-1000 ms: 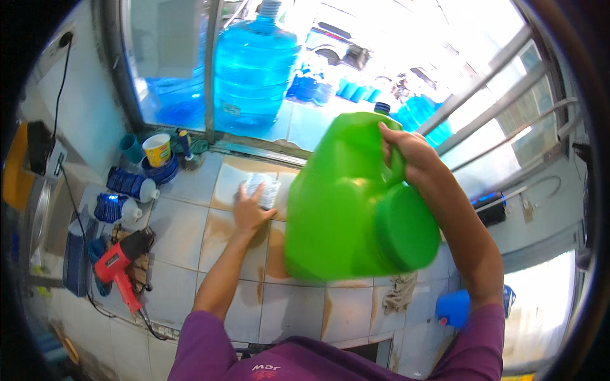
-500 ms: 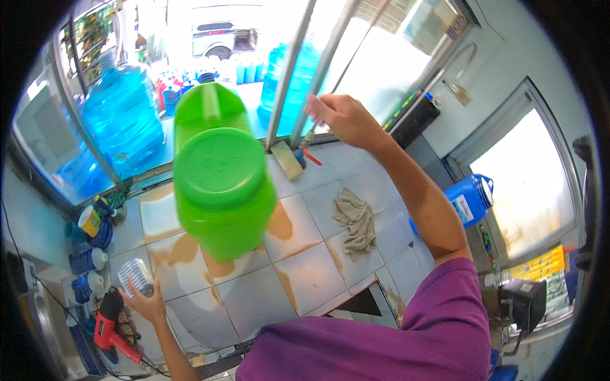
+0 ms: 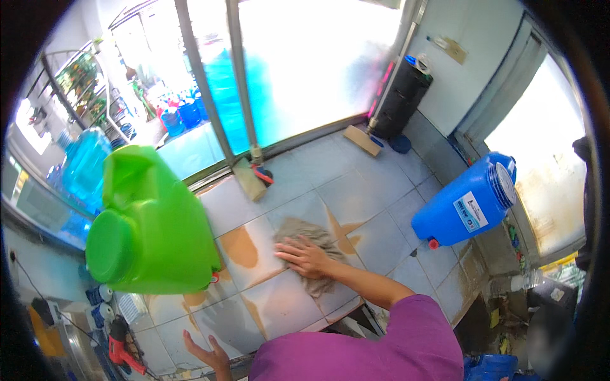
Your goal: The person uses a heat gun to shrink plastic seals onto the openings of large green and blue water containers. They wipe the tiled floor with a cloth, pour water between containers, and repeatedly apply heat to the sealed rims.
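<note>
My right hand lies flat, palm down, on a crumpled grey-beige rag, its fingers stretched out over the cloth on the tiled counter. Near the counter's front edge, my left hand is held up with its fingers apart and nothing in them. Ahead of it stands a bright green water jug with a round green cap and a small spigot low on its side. To the right sits a blue water jug with a white label and a red spigot cap.
Brown patches mark the tiles. A red heat gun lies at the left, near a striped clear container. Wooden blocks sit by the window frame. Large clear-blue bottles stand beyond the glass.
The view has turned right. My right hand has come down from near the window frame onto the rag. My left hand has come away from the striped container.
</note>
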The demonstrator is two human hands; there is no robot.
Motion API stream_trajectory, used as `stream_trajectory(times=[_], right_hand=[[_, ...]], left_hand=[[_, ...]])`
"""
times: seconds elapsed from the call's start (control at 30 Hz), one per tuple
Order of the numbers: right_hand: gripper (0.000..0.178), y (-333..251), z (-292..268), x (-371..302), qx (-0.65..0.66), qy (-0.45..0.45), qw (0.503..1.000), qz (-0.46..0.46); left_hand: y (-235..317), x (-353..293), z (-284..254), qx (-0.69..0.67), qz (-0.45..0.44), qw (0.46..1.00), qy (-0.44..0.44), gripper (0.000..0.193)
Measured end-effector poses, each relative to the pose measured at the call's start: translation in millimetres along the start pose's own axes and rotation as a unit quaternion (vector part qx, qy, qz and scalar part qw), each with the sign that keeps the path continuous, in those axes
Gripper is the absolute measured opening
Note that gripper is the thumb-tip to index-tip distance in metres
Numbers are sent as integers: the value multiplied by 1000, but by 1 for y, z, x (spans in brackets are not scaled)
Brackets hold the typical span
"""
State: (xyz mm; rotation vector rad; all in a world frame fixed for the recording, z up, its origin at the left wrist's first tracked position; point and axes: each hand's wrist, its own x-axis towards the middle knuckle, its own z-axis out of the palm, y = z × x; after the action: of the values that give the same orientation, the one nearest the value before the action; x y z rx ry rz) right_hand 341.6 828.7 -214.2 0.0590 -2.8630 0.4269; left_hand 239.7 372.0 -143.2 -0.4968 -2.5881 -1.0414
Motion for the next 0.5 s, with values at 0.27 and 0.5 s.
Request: stream_trajectory(times=[0.27, 0.5], right_hand=[[64, 195, -51, 34, -129, 175, 844, 490], [70, 106, -24, 58, -133, 132, 834, 519]], left_hand=[[69, 6, 19, -57, 51, 989, -128, 75], [84, 19, 23, -131, 79, 964, -218, 74]])
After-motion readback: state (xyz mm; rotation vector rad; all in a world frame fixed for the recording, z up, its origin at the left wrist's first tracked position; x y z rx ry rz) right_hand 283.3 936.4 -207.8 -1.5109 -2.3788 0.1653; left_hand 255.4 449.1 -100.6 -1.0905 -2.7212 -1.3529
